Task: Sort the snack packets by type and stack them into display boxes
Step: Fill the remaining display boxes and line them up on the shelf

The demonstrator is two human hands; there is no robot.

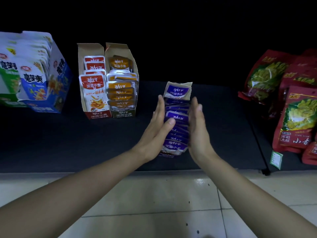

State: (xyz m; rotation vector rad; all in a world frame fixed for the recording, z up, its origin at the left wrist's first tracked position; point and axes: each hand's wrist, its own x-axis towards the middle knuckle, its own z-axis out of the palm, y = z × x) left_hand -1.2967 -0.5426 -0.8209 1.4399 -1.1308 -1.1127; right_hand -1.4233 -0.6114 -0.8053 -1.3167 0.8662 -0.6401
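As straight fingers (160, 109) of left hand (158, 129) and right hand (197, 129) flank it, the box (179, 83) holds purple packets (176, 115)

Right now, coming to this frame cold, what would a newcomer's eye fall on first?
The left hand and right hand flank a row of purple packets at the centre of the dark shelf, straight fingers pressing its sides. Further left, a red display box and an orange display box stand side by side, filled. Large red bags pile up at the far right.
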